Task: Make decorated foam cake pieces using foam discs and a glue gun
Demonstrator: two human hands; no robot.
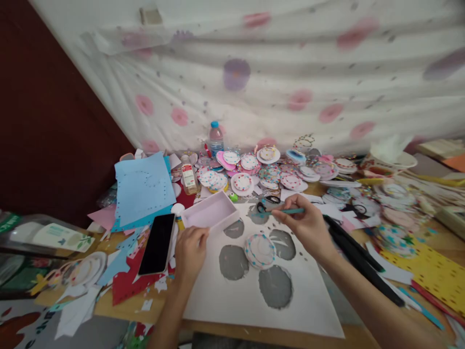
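My left hand [191, 249] is closed at the near left corner of a shallow pale pink box [228, 224], its fingers curled against the box's edge. The box is tilted, and its inside shows. In my right hand [307, 225] a thin teal stick [292, 211] is pinched, pointing left above the sheet; its exact kind is unclear. Below both hands lies a white sheet [312, 300] with several rough grey round patches [275, 287]. A small layered paper disc edged with coloured beads [260, 251] rests among the patches.
Many beaded paper discs [242, 183] crowd the back. Left are a black phone [157, 245], blue paper [143, 189] and red scraps [132, 281]. A clear bottle [189, 175] and a water bottle [216, 138] stand behind. Right lie a long black object [359, 257] and yellow dotted paper [428, 271].
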